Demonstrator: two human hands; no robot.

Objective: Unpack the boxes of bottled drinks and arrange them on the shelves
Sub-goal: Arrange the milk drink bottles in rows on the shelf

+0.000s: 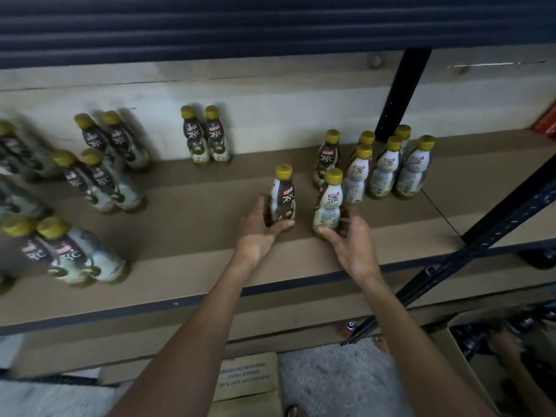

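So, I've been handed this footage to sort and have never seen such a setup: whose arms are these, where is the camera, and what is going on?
There is no machine here. A person wears one camera on the head, looking forward and down, so the two bare arms are their own. The left hand grips the left bottle near its base, and the right hand grips the right bottle. Both stand upright on the brown shelf. More yellow-capped bottles stand there: a group at the right, a back pair and blurred ones at the left. A cardboard box lies below.
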